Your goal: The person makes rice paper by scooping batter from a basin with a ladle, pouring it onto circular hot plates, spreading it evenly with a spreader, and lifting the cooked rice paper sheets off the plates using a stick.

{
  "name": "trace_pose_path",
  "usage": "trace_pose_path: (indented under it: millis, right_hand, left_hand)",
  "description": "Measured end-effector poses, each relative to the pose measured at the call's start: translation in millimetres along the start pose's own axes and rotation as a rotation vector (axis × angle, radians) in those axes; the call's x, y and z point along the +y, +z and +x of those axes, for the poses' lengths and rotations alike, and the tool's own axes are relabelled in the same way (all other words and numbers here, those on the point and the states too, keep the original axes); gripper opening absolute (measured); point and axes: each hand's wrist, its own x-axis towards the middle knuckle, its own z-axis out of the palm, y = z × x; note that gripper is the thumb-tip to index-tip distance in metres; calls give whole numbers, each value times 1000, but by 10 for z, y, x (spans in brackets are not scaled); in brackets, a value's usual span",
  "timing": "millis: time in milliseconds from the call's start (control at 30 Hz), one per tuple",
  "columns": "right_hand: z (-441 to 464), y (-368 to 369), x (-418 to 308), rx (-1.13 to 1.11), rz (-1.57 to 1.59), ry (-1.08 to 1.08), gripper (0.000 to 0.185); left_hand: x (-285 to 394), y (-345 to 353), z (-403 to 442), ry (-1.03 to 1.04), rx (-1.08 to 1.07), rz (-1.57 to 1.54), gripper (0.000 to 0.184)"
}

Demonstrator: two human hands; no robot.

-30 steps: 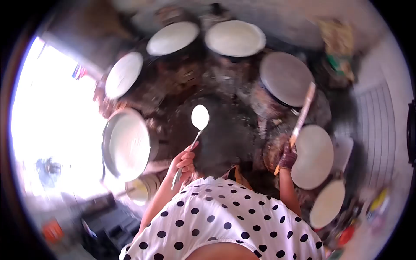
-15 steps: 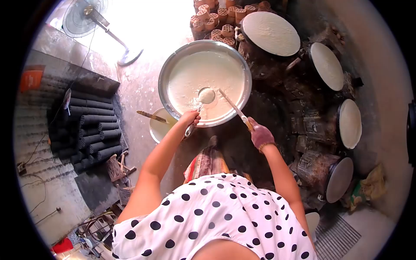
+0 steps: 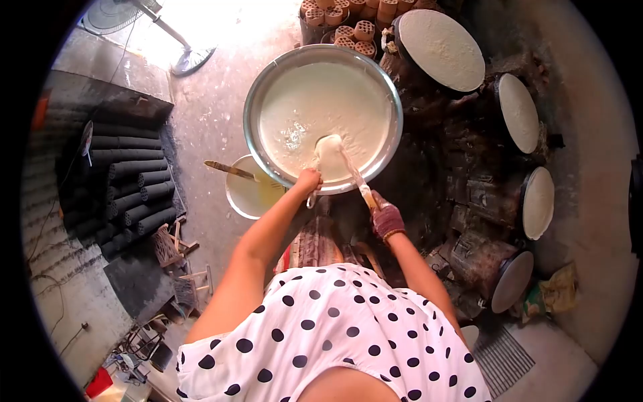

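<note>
Silver metal ladle (image 3: 327,144), likely bowl-heavy: we clenched its handle, bare left hand (image 3: 309,179). Flat wooden stick (image 3: 356,175), likely light, stiff: we gripped its lower end, maroon-gloved right hand (image 3: 386,220).

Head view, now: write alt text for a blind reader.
Over a wide basin of creamy liquid, the left hand holds a ladle and the gloved right hand a stick by the ladle. Pale discs line the right; black cylinders are stacked at left.
</note>
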Motion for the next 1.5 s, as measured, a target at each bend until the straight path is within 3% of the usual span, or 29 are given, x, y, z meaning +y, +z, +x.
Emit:
trace_pose_path:
  millis: [33,67,133,167,233,333,400,467,600,633,667,733,767,800,867,933,1000,1067,1100,1167,1200,1267,1300,1333,1367,1400,1500]
  right_hand:
    - [-47,52,-75,-15,75,77,50]
    - [-162,111,-145,-124,352,216,52]
    - [-449,50,-584,-154,593,292,50]
    - [-551,-26,-760,-144,600,275,50]
    - [-714,-183,-1079,-109,693,170,50]
    - [-851,-413,-1528,-36,857,-14,50]
    - [-909,-624,-1741,51,760,-207,48]
    - [-1000,-874,-1930,174,745,-541,47]
    - [-1289,-1393,-2124,173,794,-515,31]
    - [-1190,-1449,-2040,264,685,-520,19]
    - [-1088,-1417,-1976,272,690,-528,19]
    - [-839,-1271,-1802,710,233,-711,18]
    - [-537,-1154,-1558,1047,-245,-992,21]
    - [-585,-1066,-1475,1048,-242,-965,21]
    - [-694,-868,-1333,887,-649,-532,31]
    - [-806,-709,-887,865,-440,-510,40]
    - [-1139,-725,-547,859,-318,-523,49]
    - [-1177,-691,-37,900,-232,-440,53]
    - [-1203,-632,219,931,-152,-385,57]
    - [-1327,-527,572,997,-165,-266,56]
    - [-1395,-527,696,1033,-184,-220,55]
    - [-1914,-700,673,1101,-296,-56,56]
    - [-2124,-717,768,1117,-211,-17,53]
    - [-2268,-663,858,1134,-126,9,51]
    - [-2370,-659,1028,1189,-24,26,55]
    - [-2438,-651,1171,1215,-9,57,55]
    - [-2577,-702,1579,1281,-90,291,57]
  left_hand:
    - [85,91,-55,-84,-70,-107,3]
    - [202,180,-119,-74,-69,-97,3]
    - [428,348,-318,-272,-124,-608,9]
    - [597,380,-499,-256,-133,-598,9]
    - [1052,443,-949,-3,-174,-542,9]
    - [1835,485,-1703,340,-263,-402,30]
    - [2285,510,-2262,530,-321,-332,35]
    - [2633,472,-2762,703,-345,-216,33]
    - [3017,190,-3232,834,-245,-19,39]
    - [3057,85,-3262,807,-238,46,39]
    - [3061,-62,-3126,772,-232,123,39]
    - [2978,-232,-2712,546,-333,78,33]
    - [2878,-251,-2495,398,-513,-89,26]
    - [2758,-249,-2178,199,-622,-352,22]
    - [2537,-80,-1895,-6,-636,-528,23]
    - [2233,110,-1865,23,-703,-502,22]
    - [1904,384,-2161,433,-503,-5,30]
    - [1632,784,-2334,438,-480,175,36]
    - [1639,965,-2177,406,-529,209,36]
    - [1608,1401,-1817,-239,-707,-349,38]
    - [1565,1694,-1791,-281,-644,-331,39]
    - [1312,2048,-1846,10,-811,61,40]
    - [1239,2248,-2059,145,-768,243,41]
    - [1157,2407,-2245,241,-726,407,42]
    - [1049,2654,-2279,201,-818,411,40]
    - [934,2839,-2292,158,-902,414,38]
    - [704,3937,-1806,-763,-876,-118,30]
